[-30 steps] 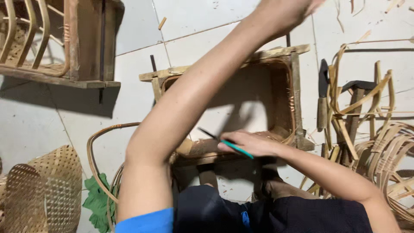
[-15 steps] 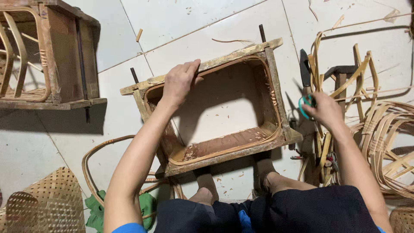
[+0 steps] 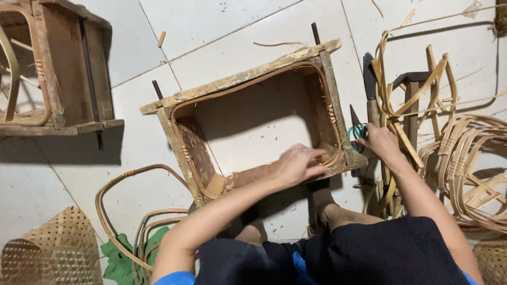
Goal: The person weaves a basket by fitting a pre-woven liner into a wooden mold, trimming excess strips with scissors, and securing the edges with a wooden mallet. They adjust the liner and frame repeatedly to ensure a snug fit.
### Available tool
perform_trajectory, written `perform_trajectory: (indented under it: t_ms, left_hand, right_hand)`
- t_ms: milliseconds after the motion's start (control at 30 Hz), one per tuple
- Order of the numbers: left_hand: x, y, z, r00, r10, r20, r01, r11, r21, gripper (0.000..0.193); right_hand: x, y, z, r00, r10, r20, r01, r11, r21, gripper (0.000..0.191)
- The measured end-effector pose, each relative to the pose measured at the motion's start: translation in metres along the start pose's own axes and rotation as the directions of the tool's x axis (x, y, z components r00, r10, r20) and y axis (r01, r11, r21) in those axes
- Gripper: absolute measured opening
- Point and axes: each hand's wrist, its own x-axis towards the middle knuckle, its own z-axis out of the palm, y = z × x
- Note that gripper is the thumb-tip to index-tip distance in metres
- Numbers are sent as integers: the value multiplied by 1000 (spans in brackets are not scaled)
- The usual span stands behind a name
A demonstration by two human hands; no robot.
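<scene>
A rectangular wooden frame mould [image 3: 248,79] lies on the tiled floor in front of me, with a bent rattan loop [image 3: 331,113] lining its inside. My left hand [image 3: 298,164] rests on the frame's near right corner, fingers on the rattan there; it is blurred. My right hand [image 3: 381,143] is just right of the frame, at green-handled scissors [image 3: 357,128] whose blades point up. Whether the fingers grip the scissors is unclear. My feet hold the frame's near edge.
A second wooden frame [image 3: 63,68] stands at the upper left. Bent rattan strips and hoops [image 3: 465,153] pile up at the right around a dark stool and a knife [image 3: 369,79]. A woven basket [image 3: 47,248], rattan loops [image 3: 124,211] and green cloth lie at lower left.
My left hand came down from the frame's far left edge to its near right corner. My right hand with the scissors lowered slightly beside the frame.
</scene>
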Motion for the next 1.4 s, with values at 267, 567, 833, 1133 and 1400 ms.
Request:
perform_trajectory:
  t_ms: [267, 567, 833, 1133, 1400]
  left_hand:
    - [16, -36, -11, 976, -173, 130, 208, 914, -348, 14]
    - [-4, -61, -32, 954, -235, 187, 299, 682, -668, 14]
    - [3, -53, -35, 973, -180, 142, 229, 805, -547, 14]
    - [24, 9, -69, 974, -164, 154, 207, 921, -329, 22]
    - [95, 85, -93, 831, 401, -386, -523, 800, -293, 31]
  right_hand:
    - [-4, 4, 13, 998, 7, -61, 17, 921, 388, 36]
    - [-19, -8, -40, 995, 77, -66, -20, 782, 623, 43]
    - [-141, -98, -125, 881, -297, 367, 320, 948, 0, 54]
    - [-133, -114, -77, 843, -483, 238, 455, 875, 164, 57]
    - [-100, -48, -79, 994, -91, -56, 98, 562, 821, 38]
